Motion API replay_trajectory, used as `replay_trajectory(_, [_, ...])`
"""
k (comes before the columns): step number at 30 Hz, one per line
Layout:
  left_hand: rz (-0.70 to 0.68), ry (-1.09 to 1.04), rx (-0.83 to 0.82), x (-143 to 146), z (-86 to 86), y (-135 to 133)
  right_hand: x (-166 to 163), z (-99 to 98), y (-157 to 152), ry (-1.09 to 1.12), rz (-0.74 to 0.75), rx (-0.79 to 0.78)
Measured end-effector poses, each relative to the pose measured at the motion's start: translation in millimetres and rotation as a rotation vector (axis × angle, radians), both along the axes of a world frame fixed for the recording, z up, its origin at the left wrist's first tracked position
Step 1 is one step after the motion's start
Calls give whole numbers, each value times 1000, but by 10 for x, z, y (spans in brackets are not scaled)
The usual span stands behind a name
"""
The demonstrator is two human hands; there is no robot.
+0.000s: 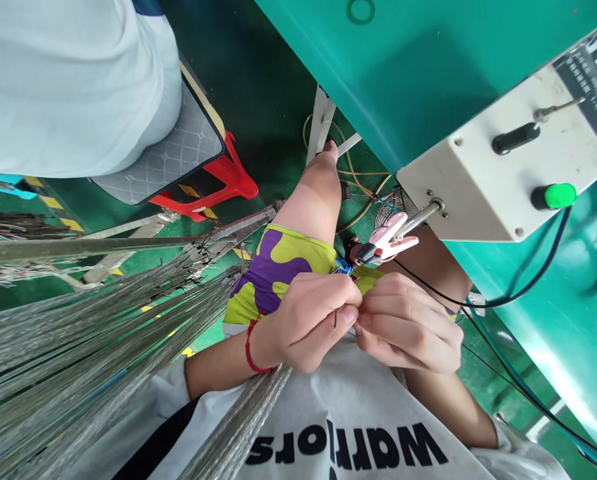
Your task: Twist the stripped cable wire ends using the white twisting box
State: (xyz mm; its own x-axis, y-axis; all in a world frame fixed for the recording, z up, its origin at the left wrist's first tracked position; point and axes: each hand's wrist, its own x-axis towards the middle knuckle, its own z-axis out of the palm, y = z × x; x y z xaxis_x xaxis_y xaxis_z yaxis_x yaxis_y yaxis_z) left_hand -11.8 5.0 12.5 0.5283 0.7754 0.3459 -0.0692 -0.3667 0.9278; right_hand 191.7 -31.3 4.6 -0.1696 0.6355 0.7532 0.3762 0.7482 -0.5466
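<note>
White cloth at far left: a co-worker's garment, beside a grey cushion on a red stool. Below that, silvery cable strands fan across your left side; one strand bundle passes under your left wrist, over your shirt.

Your left hand, red cord at the wrist: fingers curled in, thumb against the index finger, no real gap. It has hold of a thin wire; a dark wire end sticks out between the fingers, short, long axis pointing back toward your body.

Key relation: blue wires sit just forward of your knuckles, between the hands and the pink clip. Left hand is nearer to them. Clip is forward and to the right, its dark tip angled back and left at the wires. Can't tell if it grips them, or if they join the dark end; your fingers hide that.

Your right hand: fingers folded, tips in a closed pinch meeting the left fingertips over your lap. Can't tell what's in the pinch.

Further right: metal rod carries the clip out from the white control box, which has a green knob and sits on the green tabletop.
</note>
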Motion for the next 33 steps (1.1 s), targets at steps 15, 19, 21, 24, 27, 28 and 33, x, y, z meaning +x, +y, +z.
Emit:
replay_trajectory(15, [-47,-20,-16,22,-6,28,27,-14,-1,-6,56,-79])
replay_trajectory(19, [-47,-29,-15,29,-11,30,29,-15,-4,-19,55,-83])
replay_trajectory(21, [-48,-32,-18,32,-15,31,24,1,4,-9,58,-78])
replay_trajectory(24, [-52,-46,-25,38,-19,32,20,19,19,-3,62,-69])
replay_trajectory(27, [-53,-59,-31,46,-21,33,18,12,26,4,59,-57])
replay_trajectory(28, [-53,-62,-31,48,-21,32,17,6,28,8,58,-54])
replay_trajectory(33, [-53,-55,-31,41,-19,27,8,3,49,18,72,-40])
